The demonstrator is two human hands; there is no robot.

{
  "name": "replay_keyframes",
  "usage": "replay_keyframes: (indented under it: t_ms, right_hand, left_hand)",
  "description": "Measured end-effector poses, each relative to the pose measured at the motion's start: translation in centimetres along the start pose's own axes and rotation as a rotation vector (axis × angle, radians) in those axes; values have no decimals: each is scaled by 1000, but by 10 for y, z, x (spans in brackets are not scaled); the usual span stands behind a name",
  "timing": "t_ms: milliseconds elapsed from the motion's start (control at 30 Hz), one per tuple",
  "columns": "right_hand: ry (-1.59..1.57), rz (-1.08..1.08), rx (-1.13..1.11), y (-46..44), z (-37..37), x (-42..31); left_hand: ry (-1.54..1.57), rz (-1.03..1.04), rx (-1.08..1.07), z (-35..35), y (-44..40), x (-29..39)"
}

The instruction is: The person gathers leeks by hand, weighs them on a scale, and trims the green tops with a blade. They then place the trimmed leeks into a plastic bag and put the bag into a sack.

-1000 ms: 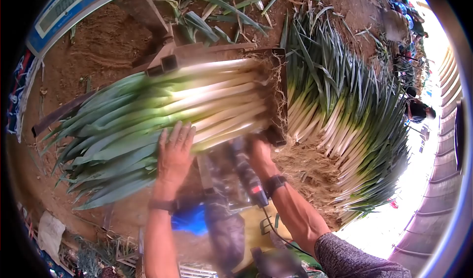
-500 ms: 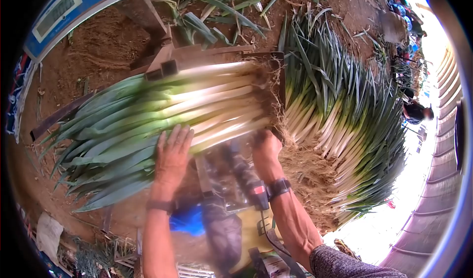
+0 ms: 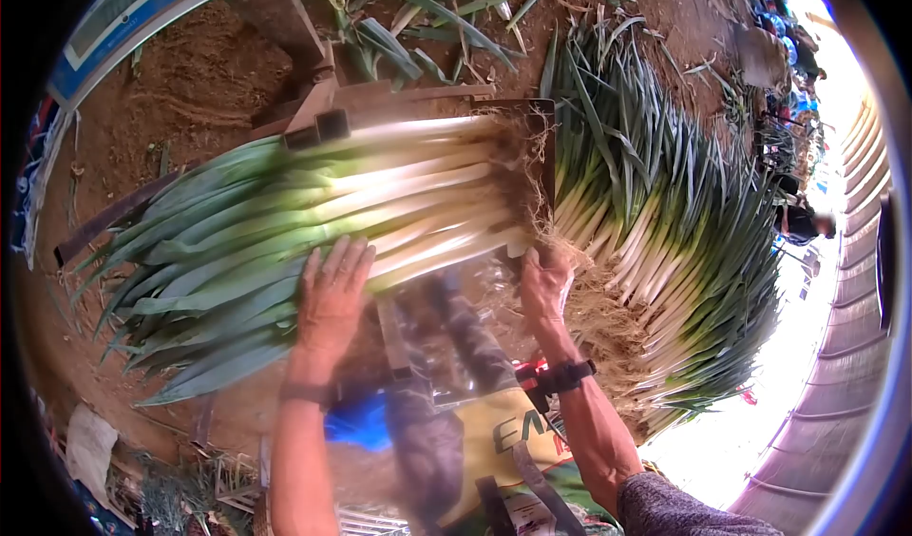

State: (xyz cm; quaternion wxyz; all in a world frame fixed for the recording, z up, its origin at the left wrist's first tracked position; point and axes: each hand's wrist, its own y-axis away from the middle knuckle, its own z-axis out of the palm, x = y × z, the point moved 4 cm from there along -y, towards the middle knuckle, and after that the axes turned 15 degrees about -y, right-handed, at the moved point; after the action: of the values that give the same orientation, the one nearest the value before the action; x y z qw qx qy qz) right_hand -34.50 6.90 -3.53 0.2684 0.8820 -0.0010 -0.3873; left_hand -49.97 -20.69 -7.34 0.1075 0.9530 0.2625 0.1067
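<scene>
Head camera view: at the far left, up high, sits a blue scale with a gray screen (image 3: 116, 11), and down low there is a crumpled whitish sack (image 3: 91, 443) near the dirt. Next comes a big bunch of long leeks with green leaves and white stems (image 3: 380, 194), lying sideways on a rusty brown metal rack (image 3: 418, 93). The leaf tips spread over the rack's left end, and the hairy roots are by the tall plate at its right end. Past the rack's far edge, cut green leaves (image 3: 389, 49) lie loose on the brown dirt. The left hand (image 3: 332, 287) lies flat on the near side of the bunch, where green turns pale. Its fingers are almost straight and a little apart, and it does not grip. Below and right of its wrist is a bright blue thing (image 3: 359, 422), too blurry to name. Then come the person's dark, dusty legs (image 3: 423, 441) and a yellow bag with dark letters (image 3: 494, 431). The right hand (image 3: 547, 284) is by the near right corner of the rack, next to the roots. Its fingers are bent in, but I cannot tell what they pinch. Right of it, a big curved heap of leeks (image 3: 665, 213) lies with its tan roots toward the hand. Far off at the right is another person in dark clothes (image 3: 803, 222).
</scene>
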Motion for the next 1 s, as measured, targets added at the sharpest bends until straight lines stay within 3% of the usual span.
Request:
replay_keyframes:
  t_ms: [67, 167, 200, 300, 333, 433, 633, 700, 733, 800, 867, 1000]
  right_hand:
    - [44, 7, -57, 1, -6, -2]
    - [-277, -44, -193, 0, -2, -5]
    - [-179, -127, -313, -6, 1, -4]
    - [494, -79, -513, -9, 13, -24]
    - [405, 48, -487, -1, 17, -36]
    - [643, -633, -499, -9, 11, -1]
    - [1122, -462, -991, -11, 37, 4]
    - [1037, -654, -1034, -9, 40, 13]
    - [872, -881, -1001, -16, 32, 38]
    - [1023, -1115, -1027, -10, 39, 28]
    - [1696, -1089, -1134, -16, 51, 14]
    - [1796, -1014, -1165, -20, 46, 3]
  left_hand:
    - [-12, 1, -10, -1, 0, 1]
    - [-31, 2, -10, -2, 0, 2]
    - [-38, 0, -7, -2, 0, 2]
    - [-25, -8, 7, 0, 0, 2]
    - [-25, -7, 6, 1, 0, 2]
    - [-37, -4, 3, 3, 1, 2]
    - [-26, -8, 7, -1, 0, 2]
    - [3, -16, 14, -3, -1, 2]
    - [18, -19, 16, -4, -1, 3]
    - [46, -28, 22, -4, -1, 2]
    - [24, -20, 21, -5, 0, 1]
    - [-11, -24, 16, -3, 1, 2]
